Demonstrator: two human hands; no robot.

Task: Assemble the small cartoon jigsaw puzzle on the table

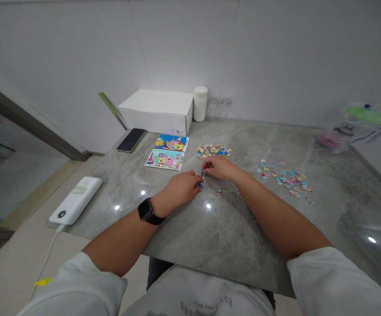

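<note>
Near the middle of the grey marbled table (223, 245), my left hand (183, 188) and my right hand (219, 167) meet over a few small joined or touching puzzle pieces (202, 179), red and blue. Both hands have their fingers pressed together on these pieces, which they partly cover. A single loose piece (219, 191) lies below my right hand, and another sits beside my right forearm. Behind the hands are a pile of puzzle pieces (212, 151) and two cartoon picture cards, the upper (171, 143) and the lower (165, 159).
More loose pieces (292, 181) are scattered at the right. A phone (131, 140), white box (157, 107), white bottle (200, 104) and two glasses (219, 109) stand or lie at the back. A power bank (76, 200) rests on the left edge, a plastic bag (357, 127) at the right.
</note>
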